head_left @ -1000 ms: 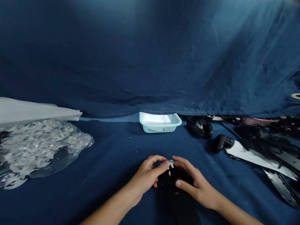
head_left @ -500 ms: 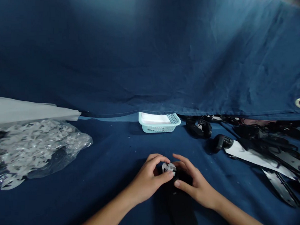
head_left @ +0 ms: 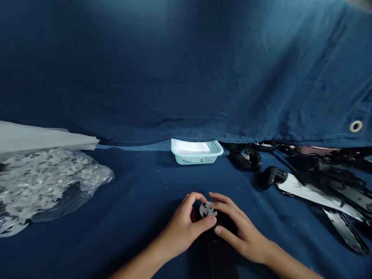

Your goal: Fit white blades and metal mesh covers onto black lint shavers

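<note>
Low in the middle, a small grey slotted disc (head_left: 207,209) sits at the upper end of a long black part (head_left: 221,258). My left hand (head_left: 187,221) pinches the disc's left side between thumb and fingers. From the right, my right hand (head_left: 239,227) curls round the head of the black part. Its index fingertip reaches to the disc's edge, and its thumb rests just below. The dark head between my hands is partly hidden by my fingers, so its shape is hard to make out.
A light blue basket (head_left: 195,160) with white paper stands ahead. On the left, a clear bag (head_left: 50,183) of grey pieces lies beside white sheeting (head_left: 36,136). To the right are a black housing (head_left: 245,158) and a pile of black and white parts (head_left: 318,195). A blue curtain (head_left: 176,74) hangs behind.
My right hand's fingers have moved left, closer to the disc. The disc has turned a little and shows more of its slotted face. My left hand has stayed on it.
</note>
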Demonstrator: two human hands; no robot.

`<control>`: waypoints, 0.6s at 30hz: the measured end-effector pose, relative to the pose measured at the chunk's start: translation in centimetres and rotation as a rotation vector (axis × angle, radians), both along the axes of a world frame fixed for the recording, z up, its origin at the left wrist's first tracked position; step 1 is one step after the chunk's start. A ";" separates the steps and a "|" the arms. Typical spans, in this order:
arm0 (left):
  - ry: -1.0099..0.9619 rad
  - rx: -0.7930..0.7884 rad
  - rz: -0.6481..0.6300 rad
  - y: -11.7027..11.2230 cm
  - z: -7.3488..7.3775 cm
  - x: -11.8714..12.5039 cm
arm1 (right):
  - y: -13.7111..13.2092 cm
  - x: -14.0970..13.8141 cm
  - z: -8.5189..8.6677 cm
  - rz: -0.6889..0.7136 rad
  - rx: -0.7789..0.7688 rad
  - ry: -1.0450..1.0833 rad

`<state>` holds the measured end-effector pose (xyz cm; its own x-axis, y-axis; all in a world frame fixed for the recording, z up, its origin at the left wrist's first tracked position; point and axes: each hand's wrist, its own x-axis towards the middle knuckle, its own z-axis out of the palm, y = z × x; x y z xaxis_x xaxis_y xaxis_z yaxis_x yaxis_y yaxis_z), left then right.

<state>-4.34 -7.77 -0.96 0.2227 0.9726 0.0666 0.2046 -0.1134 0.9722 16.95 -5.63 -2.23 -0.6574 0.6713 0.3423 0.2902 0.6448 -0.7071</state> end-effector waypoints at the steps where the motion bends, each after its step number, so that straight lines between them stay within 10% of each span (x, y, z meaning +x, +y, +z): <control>1: -0.003 0.002 0.005 0.0 -0.1 0.1 | -0.2 -0.1 0.1 0.005 0.044 -0.016; 18: 0.116 0.048 -0.057 -0.8 0.6 0.0 | -1.3 1.1 4.7 0.007 0.346 -0.351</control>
<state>-4.34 -8.58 -0.34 0.2867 0.9544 0.0830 0.3075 -0.1737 0.9356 18.09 -6.96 2.50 -0.7773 0.5520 0.3017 0.4668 0.8277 -0.3115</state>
